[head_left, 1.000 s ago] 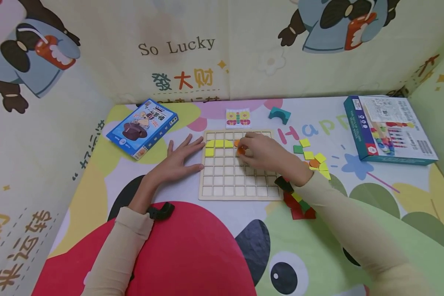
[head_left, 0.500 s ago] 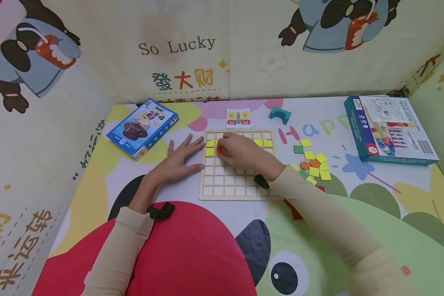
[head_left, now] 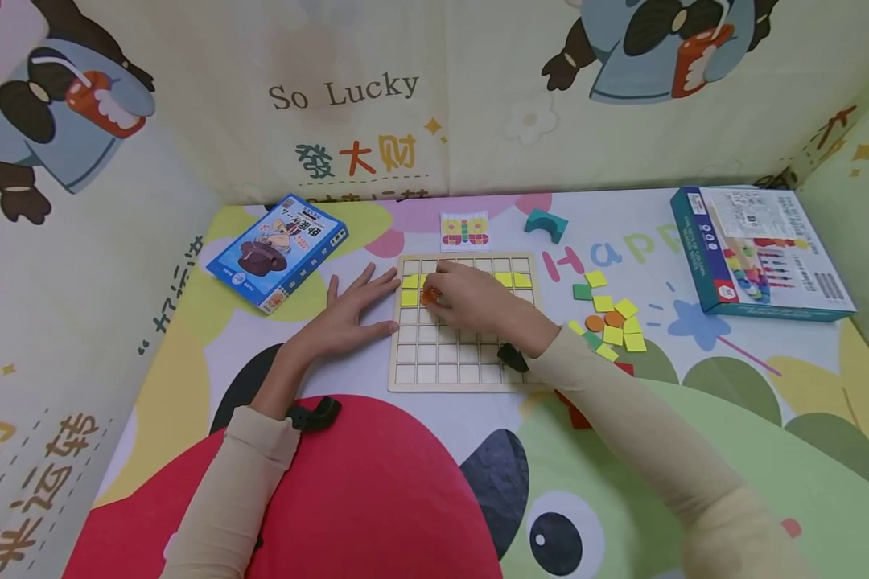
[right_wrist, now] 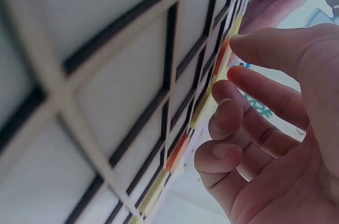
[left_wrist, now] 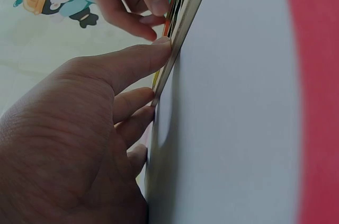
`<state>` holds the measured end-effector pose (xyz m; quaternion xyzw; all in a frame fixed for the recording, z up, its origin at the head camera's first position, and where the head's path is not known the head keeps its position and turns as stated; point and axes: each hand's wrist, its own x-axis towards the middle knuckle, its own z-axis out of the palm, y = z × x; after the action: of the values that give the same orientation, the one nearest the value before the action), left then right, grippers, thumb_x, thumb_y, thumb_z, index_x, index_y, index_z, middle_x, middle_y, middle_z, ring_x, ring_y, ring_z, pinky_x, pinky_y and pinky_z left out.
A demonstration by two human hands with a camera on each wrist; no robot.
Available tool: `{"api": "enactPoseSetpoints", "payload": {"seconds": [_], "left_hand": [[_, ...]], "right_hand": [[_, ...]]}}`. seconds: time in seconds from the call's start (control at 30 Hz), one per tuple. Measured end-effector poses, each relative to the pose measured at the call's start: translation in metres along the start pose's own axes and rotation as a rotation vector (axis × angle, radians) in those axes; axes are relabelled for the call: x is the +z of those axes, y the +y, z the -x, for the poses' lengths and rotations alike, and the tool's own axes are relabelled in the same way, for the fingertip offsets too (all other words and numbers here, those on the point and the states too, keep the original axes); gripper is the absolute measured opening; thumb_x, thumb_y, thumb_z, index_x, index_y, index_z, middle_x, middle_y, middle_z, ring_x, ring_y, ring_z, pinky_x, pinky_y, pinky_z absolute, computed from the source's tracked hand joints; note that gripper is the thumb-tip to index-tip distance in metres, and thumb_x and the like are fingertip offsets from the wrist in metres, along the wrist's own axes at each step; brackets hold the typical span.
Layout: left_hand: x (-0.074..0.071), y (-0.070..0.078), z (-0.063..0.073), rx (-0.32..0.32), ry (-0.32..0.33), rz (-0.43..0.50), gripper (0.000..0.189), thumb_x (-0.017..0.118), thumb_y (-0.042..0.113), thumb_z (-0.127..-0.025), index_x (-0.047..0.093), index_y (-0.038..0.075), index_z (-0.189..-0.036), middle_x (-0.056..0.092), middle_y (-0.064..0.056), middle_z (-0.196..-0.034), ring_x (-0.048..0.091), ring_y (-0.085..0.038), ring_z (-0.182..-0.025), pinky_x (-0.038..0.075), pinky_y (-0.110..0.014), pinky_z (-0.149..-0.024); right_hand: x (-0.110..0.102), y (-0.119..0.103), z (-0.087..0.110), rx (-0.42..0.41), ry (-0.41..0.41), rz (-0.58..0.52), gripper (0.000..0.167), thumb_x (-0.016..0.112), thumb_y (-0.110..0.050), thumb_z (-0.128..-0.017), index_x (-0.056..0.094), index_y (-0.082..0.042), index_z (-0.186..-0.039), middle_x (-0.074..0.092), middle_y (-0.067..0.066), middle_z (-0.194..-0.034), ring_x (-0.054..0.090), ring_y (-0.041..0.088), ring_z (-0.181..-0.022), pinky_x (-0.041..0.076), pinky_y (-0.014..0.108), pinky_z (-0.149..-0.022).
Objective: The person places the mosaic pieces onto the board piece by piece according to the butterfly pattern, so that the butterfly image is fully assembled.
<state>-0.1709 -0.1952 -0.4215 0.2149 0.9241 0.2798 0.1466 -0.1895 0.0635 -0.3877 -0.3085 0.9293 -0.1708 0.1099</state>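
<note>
In the head view, a wooden grid board point(head_left: 471, 378) lies on the table with yellow pieces point(head_left: 409, 297) in its upper cells. My right hand point(head_left: 471, 299) is over the upper left part, thumb and index fingertip at an orange round piece point(head_left: 429, 296) and pinching it. The right wrist view has this orange piece point(right_wrist: 222, 54) by the thumb tip, and another orange piece point(right_wrist: 178, 152) further along the grid. My left hand point(head_left: 348, 310) is spread flat beside the board's left edge, thumb and fingertips touching that edge in the left wrist view.
Loose yellow, green and orange pieces point(head_left: 613, 334) lie right of the board, with red pieces point(head_left: 579, 418) partly under the right sleeve. Behind the board are a butterfly pattern card point(head_left: 465, 232) and a teal arch block point(head_left: 546, 225). A blue box point(head_left: 278, 251) and a larger box point(head_left: 763, 253) flank it.
My right hand has moved left across the board with the orange piece, uncovering yellow pieces at the right of the upper row. My left hand has stayed still.
</note>
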Motion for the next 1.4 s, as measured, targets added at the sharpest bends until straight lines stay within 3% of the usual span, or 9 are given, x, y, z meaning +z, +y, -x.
{"api": "enactPoseSetpoints", "payload": {"seconds": [0.5,0.67,0.77,0.97,1.2,1.4], "left_hand": [[0.001,0.000,0.000,-0.006,0.001,-0.001,0.080,0.070,0.047,-0.098,0.035,0.028,-0.167,0.021,0.008,-0.179,-0.003,-0.025,-0.170,-0.021,-0.070,-0.126],[0.002,0.001,0.001,-0.009,-0.001,-0.008,0.082,0.070,0.049,-0.097,0.034,0.029,-0.167,0.021,0.009,-0.179,-0.003,-0.025,-0.170,-0.020,-0.070,-0.127],[0.002,0.001,0.000,-0.009,-0.002,-0.012,0.082,0.070,0.049,-0.097,0.033,0.030,-0.167,0.021,0.009,-0.179,-0.003,-0.025,-0.170,-0.020,-0.071,-0.127],[0.002,0.001,0.000,-0.012,-0.002,-0.017,0.082,0.070,0.049,-0.097,0.033,0.030,-0.168,0.020,0.009,-0.179,-0.004,-0.024,-0.170,-0.020,-0.070,-0.127],[0.002,0.000,0.000,-0.011,-0.001,-0.023,0.083,0.070,0.050,-0.097,0.032,0.030,-0.168,0.021,0.008,-0.179,-0.003,-0.025,-0.170,-0.020,-0.071,-0.127],[0.001,0.001,0.000,-0.013,-0.002,-0.023,0.083,0.070,0.050,-0.097,0.033,0.030,-0.168,0.021,0.008,-0.179,-0.003,-0.025,-0.170,-0.020,-0.071,-0.127]], "right_hand": [[-0.023,0.028,0.045,0.086,0.046,-0.016,0.043,0.076,-0.028,-0.098,0.068,-0.010,-0.136,0.072,0.010,-0.121,0.067,0.027,-0.112,0.061,0.044,-0.101],[-0.028,0.049,0.067,0.110,0.064,-0.008,0.040,0.076,-0.027,-0.098,0.071,-0.007,-0.132,0.072,0.012,-0.118,0.067,0.028,-0.109,0.063,0.044,-0.094],[-0.031,0.062,0.081,0.133,0.069,-0.015,0.038,0.076,-0.026,-0.098,0.071,-0.006,-0.130,0.072,0.013,-0.117,0.066,0.025,-0.097,0.064,0.040,-0.084],[-0.038,0.088,0.109,0.162,0.101,-0.021,0.035,0.077,-0.022,-0.097,0.072,-0.006,-0.128,0.073,0.014,-0.114,0.056,0.019,-0.075,0.052,0.028,-0.064],[-0.046,0.115,0.139,0.224,0.151,-0.032,0.035,0.080,-0.020,-0.094,0.074,-0.006,-0.126,0.072,0.014,-0.113,0.059,0.020,-0.082,0.053,0.025,-0.067],[-0.048,0.134,0.150,0.275,0.148,-0.041,0.035,0.078,-0.019,-0.095,0.074,-0.004,-0.126,0.072,0.018,-0.116,0.062,0.024,-0.091,0.053,0.026,-0.067]]}}
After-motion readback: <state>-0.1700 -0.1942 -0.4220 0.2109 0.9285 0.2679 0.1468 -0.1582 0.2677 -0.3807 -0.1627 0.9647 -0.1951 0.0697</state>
